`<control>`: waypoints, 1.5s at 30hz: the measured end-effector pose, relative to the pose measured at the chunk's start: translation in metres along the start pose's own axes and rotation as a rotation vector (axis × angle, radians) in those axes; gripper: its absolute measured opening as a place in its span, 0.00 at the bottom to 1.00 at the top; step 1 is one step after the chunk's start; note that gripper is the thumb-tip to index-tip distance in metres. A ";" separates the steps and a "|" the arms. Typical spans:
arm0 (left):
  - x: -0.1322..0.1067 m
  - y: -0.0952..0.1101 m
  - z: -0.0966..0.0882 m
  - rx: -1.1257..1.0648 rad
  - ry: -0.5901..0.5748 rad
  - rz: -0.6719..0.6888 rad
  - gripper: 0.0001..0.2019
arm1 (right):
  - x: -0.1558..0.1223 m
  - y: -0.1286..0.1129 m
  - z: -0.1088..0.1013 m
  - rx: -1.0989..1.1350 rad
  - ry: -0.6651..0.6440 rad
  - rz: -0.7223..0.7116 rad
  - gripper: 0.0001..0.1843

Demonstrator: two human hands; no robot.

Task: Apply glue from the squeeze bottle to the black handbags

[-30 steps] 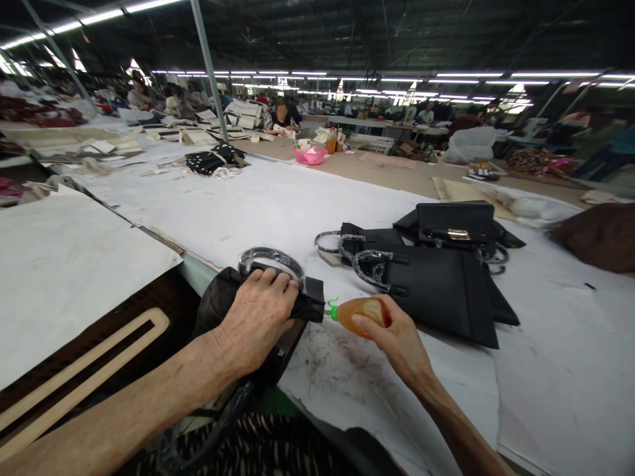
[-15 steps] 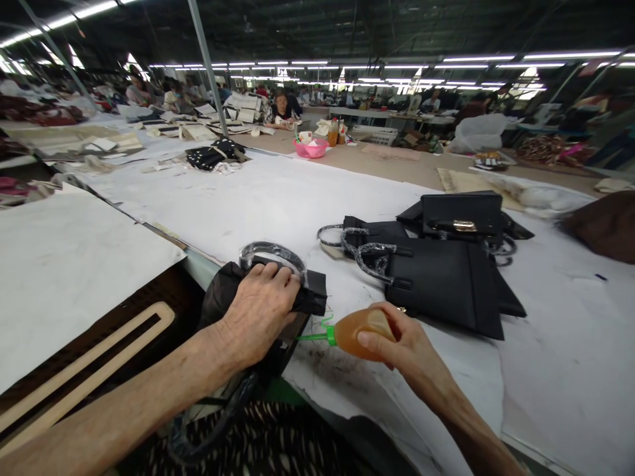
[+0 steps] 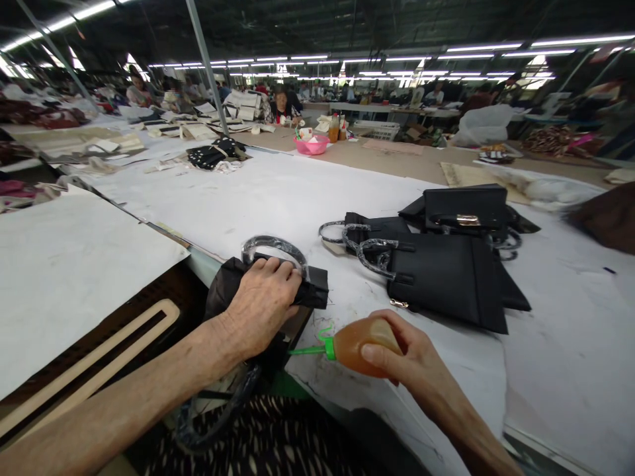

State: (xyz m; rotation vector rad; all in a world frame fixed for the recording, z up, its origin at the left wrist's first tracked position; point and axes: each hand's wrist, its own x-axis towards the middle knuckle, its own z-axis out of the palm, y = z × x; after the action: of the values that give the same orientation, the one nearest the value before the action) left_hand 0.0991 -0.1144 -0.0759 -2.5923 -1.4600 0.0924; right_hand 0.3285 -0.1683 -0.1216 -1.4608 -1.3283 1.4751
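My left hand (image 3: 265, 301) grips the top edge of a black handbag (image 3: 315, 285) at the table's near edge. One plastic-wrapped handle (image 3: 278, 246) arches up behind the knuckles, and a second handle (image 3: 218, 423) hangs down over my lap. My right hand (image 3: 404, 350) is closed round a squeeze bottle (image 3: 364, 345) of amber liquid. The bottle lies on its side, its green nozzle (image 3: 310, 350) pointing left, with the tip at the side of the handbag below my left hand. Whether the tip touches the bag I cannot tell.
Finished-looking black handbags (image 3: 441, 277) are piled on the white-covered table (image 3: 258, 192) to the right. A pink basin (image 3: 311, 145) and bottles stand farther back. A looped beige strip (image 3: 94, 370) lies at lower left. A metal pole (image 3: 207, 66) rises behind; people sit beyond.
My right hand has brought the bottle slightly down and left, so the nozzle tip sits closer in to the handbag. My left hand keeps its grip on the bag.
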 end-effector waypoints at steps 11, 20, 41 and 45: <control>0.001 0.001 -0.002 0.008 -0.005 0.002 0.09 | -0.009 0.010 0.003 0.097 0.008 0.060 0.20; 0.001 0.001 -0.003 0.006 -0.009 0.003 0.10 | -0.008 0.026 0.001 0.146 0.050 0.060 0.22; 0.004 0.000 0.001 0.004 -0.008 -0.009 0.11 | -0.030 0.010 0.009 0.036 0.106 0.087 0.21; 0.004 0.000 0.001 -0.010 -0.005 -0.008 0.12 | -0.028 0.004 0.006 -0.118 0.181 0.057 0.22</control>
State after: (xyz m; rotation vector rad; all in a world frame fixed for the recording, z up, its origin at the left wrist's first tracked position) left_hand 0.1006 -0.1110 -0.0764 -2.5957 -1.4762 0.0908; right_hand 0.3275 -0.1973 -0.1178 -1.6778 -1.2899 1.2839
